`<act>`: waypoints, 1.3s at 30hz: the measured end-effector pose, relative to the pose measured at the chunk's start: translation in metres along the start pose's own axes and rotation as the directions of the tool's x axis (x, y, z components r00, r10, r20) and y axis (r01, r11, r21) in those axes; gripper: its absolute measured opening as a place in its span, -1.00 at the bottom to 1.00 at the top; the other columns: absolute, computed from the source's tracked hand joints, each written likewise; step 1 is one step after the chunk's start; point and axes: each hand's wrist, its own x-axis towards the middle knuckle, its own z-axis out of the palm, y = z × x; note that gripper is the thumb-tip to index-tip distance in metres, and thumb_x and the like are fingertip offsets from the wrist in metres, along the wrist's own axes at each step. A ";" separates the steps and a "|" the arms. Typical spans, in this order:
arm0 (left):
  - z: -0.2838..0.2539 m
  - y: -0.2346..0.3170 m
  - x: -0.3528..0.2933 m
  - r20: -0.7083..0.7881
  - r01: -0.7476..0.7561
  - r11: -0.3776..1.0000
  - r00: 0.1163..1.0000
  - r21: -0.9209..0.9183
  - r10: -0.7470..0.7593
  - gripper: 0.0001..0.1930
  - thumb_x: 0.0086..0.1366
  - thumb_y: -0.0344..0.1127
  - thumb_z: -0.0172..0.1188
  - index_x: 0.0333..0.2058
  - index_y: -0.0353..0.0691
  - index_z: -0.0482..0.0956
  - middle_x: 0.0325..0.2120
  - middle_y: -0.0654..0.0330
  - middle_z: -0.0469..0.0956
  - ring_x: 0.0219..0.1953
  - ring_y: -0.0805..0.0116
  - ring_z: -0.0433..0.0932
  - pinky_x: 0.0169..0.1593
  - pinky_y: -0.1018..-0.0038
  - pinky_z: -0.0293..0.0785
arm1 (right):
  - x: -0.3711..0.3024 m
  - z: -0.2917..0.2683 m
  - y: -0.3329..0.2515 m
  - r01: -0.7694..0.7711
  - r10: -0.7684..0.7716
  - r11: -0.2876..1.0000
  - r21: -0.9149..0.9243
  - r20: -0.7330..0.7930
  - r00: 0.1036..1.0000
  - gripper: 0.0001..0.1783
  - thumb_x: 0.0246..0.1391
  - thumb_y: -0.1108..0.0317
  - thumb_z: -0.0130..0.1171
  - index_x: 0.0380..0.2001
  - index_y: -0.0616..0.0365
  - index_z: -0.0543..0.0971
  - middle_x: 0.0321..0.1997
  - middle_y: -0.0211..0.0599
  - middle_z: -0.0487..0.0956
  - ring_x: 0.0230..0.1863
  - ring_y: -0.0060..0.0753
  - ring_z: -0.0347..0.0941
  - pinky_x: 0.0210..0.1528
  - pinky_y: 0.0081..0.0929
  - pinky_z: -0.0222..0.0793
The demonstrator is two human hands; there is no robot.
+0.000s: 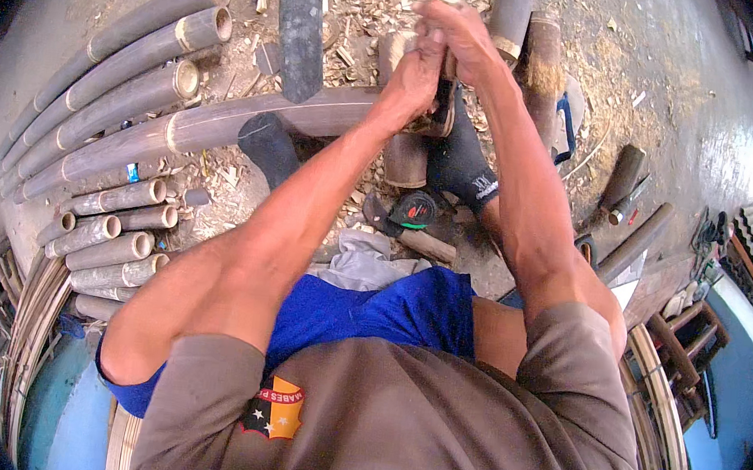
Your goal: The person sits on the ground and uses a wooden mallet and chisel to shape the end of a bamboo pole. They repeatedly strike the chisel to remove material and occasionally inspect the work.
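Note:
My left hand is closed, thumb side up, at the right end of a long brown bamboo pole. Just above and to its right, my right hand is bent with its fingers curled to the left, close against the left hand. What lies within the two grips is mostly hidden by the fingers. Short bamboo sections stand or lie beneath the pole's end. My dark-socked feet, the left foot and the right foot, are planted on either side of that spot.
Several thick bamboo poles fan out at left, above a stack of short cut pieces. A dark tape measure lies between my legs. Wood chips litter the floor. A brown bamboo length lies right of my hands.

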 end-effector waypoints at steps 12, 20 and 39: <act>0.026 0.011 0.001 0.719 -0.462 0.865 0.668 0.198 0.192 -0.13 0.47 0.41 -0.26 0.09 -0.42 0.56 0.09 -0.18 0.56 0.10 -0.08 0.54 0.23 0.20 0.37 | -0.117 -0.024 0.054 0.424 -0.014 0.720 0.550 -0.599 0.801 -0.82 0.14 0.31 0.19 -0.36 0.20 0.50 -0.50 -0.31 0.51 -0.51 -0.41 0.47 -0.42 -0.41 0.51; -0.016 0.002 0.006 0.038 -0.386 0.894 0.921 0.227 0.388 -0.08 0.48 0.41 -0.38 -0.05 -0.47 0.60 -0.17 -0.32 0.64 -0.06 -0.25 0.60 0.08 0.09 0.45 | 0.010 -0.002 0.035 0.207 -0.043 0.865 0.456 -0.344 0.938 -0.81 0.07 0.27 0.30 -0.37 0.12 0.53 -0.51 -0.36 0.50 -0.57 -0.43 0.43 -0.51 -0.40 0.44; 0.003 -0.009 -0.014 -0.148 -0.001 0.953 0.988 -0.304 -0.046 -0.12 0.49 0.41 -0.53 -0.05 -0.36 0.49 -0.39 0.07 0.58 -0.39 0.15 0.57 -0.23 0.18 0.50 | 0.022 0.032 0.020 0.149 -0.195 0.916 -0.373 -0.087 0.977 -0.68 -0.01 0.18 0.36 -0.32 0.24 0.67 -0.49 -0.41 0.57 -0.53 -0.55 0.40 -0.52 -0.47 0.34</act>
